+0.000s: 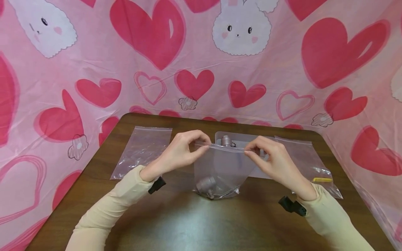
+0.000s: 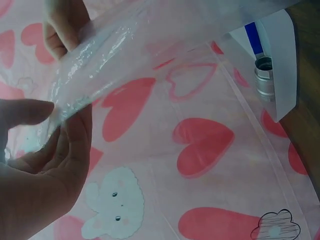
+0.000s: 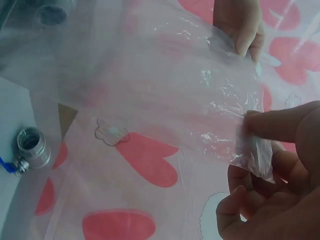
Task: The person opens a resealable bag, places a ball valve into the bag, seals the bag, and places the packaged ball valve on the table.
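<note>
A clear zip bag [image 1: 224, 167] hangs upright between the two hands, above the near part of the table. My left hand [image 1: 183, 148] pinches its top edge at the left corner between thumb and fingers. At the right end of the same zip strip, the thumb and forefinger of my right hand [image 1: 272, 157] pinch the plastic. Low in the bag, at its left corner, lies a metal pipe fitting [image 1: 206, 184], blurred by the film. The right wrist view shows the bag's zip edge [image 3: 260, 150] between thumb and fingers.
Behind the bag stands a pale tray [image 1: 246, 137] with a metal valve [image 1: 226, 141], whose blue handle [image 2: 254, 40] shows in the left wrist view. Another zip bag [image 1: 142, 146] lies flat at left. On the right lies a third bag [image 1: 299, 151] with a yellow strip [image 1: 322, 180].
</note>
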Motion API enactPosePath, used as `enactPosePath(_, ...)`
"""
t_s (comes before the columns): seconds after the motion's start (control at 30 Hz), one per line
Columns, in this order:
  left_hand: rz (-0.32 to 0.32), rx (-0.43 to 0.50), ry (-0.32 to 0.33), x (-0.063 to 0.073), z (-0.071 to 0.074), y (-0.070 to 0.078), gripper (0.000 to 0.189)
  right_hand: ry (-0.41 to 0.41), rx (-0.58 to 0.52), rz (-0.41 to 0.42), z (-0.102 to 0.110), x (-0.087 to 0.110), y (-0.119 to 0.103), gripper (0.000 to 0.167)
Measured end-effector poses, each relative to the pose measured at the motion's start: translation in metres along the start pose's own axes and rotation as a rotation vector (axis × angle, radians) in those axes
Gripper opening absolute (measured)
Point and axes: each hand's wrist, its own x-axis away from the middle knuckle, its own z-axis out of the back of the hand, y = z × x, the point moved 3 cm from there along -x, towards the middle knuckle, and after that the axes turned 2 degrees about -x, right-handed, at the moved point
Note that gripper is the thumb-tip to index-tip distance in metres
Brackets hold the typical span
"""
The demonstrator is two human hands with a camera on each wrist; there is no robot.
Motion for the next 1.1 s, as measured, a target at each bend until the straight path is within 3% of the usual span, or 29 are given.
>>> enactPosePath(0.17, -0.040, 0.044, -0.028, -0.002, -0.006, 0.003, 0.012, -0.011, 0.009, -0.001, -0.002, 0.000, 0.000, 0.020)
enactPosePath(0.33, 0.008, 0.119, -0.031, -0.004, -0.012, 0.002, 0.009, -0.038, -0.015, 0.001, -0.005, -0.002, -0.001, 0.020)
enactPosePath(0.5, 0.021, 0.108, -0.007, -0.003, -0.013, 0.003, 0.007, -0.042, -0.049, 0.040, -0.011, -0.006, -0.003, 0.021)
enactPosePath(0.87, -0.053, 0.077, -0.047, -0.006, -0.015, 0.005, 0.011, -0.059, -0.039, 0.051, -0.014, -0.008, -0.008, 0.017)
enactPosePath(1.1, -0.097, 0.123, -0.050, -0.006, -0.022, 0.009, 0.007, -0.064, -0.052, 0.102, -0.020, -0.011, -0.013, 0.022)
